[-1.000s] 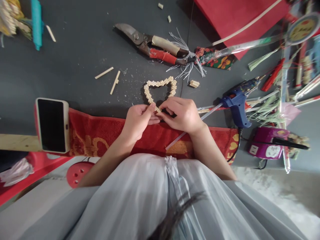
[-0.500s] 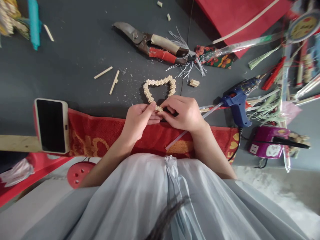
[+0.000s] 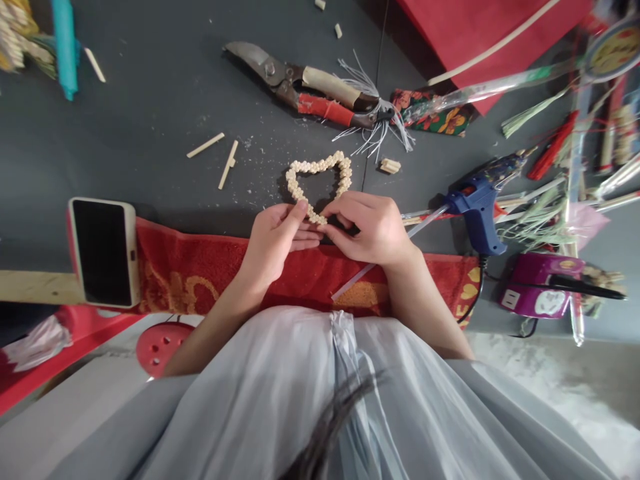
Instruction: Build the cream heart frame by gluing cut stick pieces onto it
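Observation:
A heart-shaped ring of small cream beads (image 3: 320, 171) lies on the dark grey table (image 3: 150, 120). My left hand (image 3: 274, 241) pinches the heart's lower point from the left with thumb and fingertips. My right hand (image 3: 371, 228) is curled and pinches the same point from the right. Both hands rest over a red patterned towel (image 3: 190, 270) along the table's near edge. A clear glue stick (image 3: 353, 280) lies on the towel under my right wrist.
Pruning shears (image 3: 305, 85) lie behind the heart. A blue glue gun (image 3: 475, 203) and a purple power strip (image 3: 535, 293) sit to the right amid tassels and sticks. A phone (image 3: 103, 250) lies at left. Small wood offcuts (image 3: 217, 153) lie scattered about.
The hands stay pinched at the heart's lower tip with only slight finger shifts. The view has drifted a little.

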Available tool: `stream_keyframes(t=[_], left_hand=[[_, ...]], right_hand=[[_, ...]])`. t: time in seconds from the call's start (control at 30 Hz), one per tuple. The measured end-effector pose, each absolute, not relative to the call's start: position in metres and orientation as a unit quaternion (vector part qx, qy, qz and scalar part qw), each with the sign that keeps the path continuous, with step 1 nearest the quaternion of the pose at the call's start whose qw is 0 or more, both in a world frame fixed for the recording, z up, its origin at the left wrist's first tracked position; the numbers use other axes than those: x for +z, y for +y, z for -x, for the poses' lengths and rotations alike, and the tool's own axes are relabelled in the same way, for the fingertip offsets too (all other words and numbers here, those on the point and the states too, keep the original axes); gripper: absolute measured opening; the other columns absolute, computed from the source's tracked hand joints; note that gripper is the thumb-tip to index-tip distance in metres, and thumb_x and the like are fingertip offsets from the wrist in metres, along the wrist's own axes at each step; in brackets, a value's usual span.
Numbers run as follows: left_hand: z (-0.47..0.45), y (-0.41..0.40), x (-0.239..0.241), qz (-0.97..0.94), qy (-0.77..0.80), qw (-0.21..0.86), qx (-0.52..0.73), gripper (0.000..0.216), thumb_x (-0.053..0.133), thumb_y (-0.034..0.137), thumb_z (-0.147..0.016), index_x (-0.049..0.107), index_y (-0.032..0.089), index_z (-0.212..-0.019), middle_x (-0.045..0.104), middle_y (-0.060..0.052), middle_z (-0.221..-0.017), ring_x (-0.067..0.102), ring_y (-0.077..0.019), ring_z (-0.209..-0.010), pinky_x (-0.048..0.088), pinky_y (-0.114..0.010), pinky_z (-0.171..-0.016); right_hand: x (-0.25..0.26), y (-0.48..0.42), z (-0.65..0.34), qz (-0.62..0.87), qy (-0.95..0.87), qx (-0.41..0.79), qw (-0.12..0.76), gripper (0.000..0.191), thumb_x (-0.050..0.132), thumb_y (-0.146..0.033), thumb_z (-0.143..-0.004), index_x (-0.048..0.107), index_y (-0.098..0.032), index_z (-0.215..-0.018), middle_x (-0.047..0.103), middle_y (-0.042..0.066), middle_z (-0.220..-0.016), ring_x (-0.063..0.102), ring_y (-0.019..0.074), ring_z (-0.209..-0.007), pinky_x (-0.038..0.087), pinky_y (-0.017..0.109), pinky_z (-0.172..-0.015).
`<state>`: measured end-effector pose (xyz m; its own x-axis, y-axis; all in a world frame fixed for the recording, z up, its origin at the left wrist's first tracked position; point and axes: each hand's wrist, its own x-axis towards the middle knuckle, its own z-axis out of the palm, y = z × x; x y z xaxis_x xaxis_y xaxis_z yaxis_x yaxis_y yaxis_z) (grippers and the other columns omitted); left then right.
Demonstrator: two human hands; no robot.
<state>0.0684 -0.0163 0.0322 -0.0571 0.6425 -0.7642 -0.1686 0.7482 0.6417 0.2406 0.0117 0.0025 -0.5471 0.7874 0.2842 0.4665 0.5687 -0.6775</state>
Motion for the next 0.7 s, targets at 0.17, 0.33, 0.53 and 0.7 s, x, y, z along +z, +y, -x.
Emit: stream_keyframes(t=[0.17, 0.33, 0.53, 0.7], left_hand=[[-0.0718, -0.0159, 0.0344, -0.187, 0.667, 0.651, 0.312, 0.028, 0.067, 0.039, -0.091, 0.063, 0.016, -0.076, 0.067, 0.002, -0.065, 0.071, -0.0103, -0.065, 0.062, -0.02, -0.068], [-0.0716, -0.0185, 0.0313, -0.203, 0.661, 0.645, 0.326, 0.027, 0.068, 0.037, -0.091, 0.064, 0.016, -0.074, 0.068, 0.001, -0.065, 0.071, -0.0104, -0.065, 0.062, -0.02, -0.067], [-0.0723, -0.0171, 0.0318, -0.203, 0.672, 0.639, 0.315, 0.027, 0.066, 0.034, -0.092, 0.062, 0.016, -0.072, 0.067, 0.001, -0.063, 0.071, -0.0102, -0.063, 0.063, -0.02, -0.067], [-0.0724, -0.0167, 0.0311, -0.211, 0.674, 0.639, 0.306, 0.029, 0.066, 0.036, -0.093, 0.062, 0.016, -0.073, 0.069, 0.0, -0.066, 0.072, -0.0108, -0.064, 0.063, -0.021, -0.069]], right_hand=[[0.0012, 0.0114, -0.2398, 0.367, -0.837, 0.275, 0.3, 0.014, 0.057, -0.024, -0.09, 0.066, -0.017, -0.082, 0.056, 0.0, -0.067, 0.046, 0.0114, -0.058, 0.034, 0.026, -0.056], [0.0002, 0.012, -0.2397, 0.379, -0.841, 0.287, 0.258, 0.021, 0.052, -0.029, -0.094, 0.064, -0.019, -0.08, 0.054, 0.0, -0.066, 0.046, 0.0124, -0.06, 0.033, 0.026, -0.058], [0.0004, 0.0135, -0.2403, 0.37, -0.846, 0.287, 0.255, 0.02, 0.05, -0.026, -0.093, 0.063, -0.019, -0.08, 0.051, -0.001, -0.065, 0.044, 0.0122, -0.059, 0.032, 0.027, -0.058], [0.0005, 0.0146, -0.2413, 0.37, -0.844, 0.301, 0.245, 0.02, 0.05, -0.027, -0.094, 0.063, -0.02, -0.082, 0.051, -0.001, -0.065, 0.044, 0.0124, -0.059, 0.032, 0.026, -0.058]])
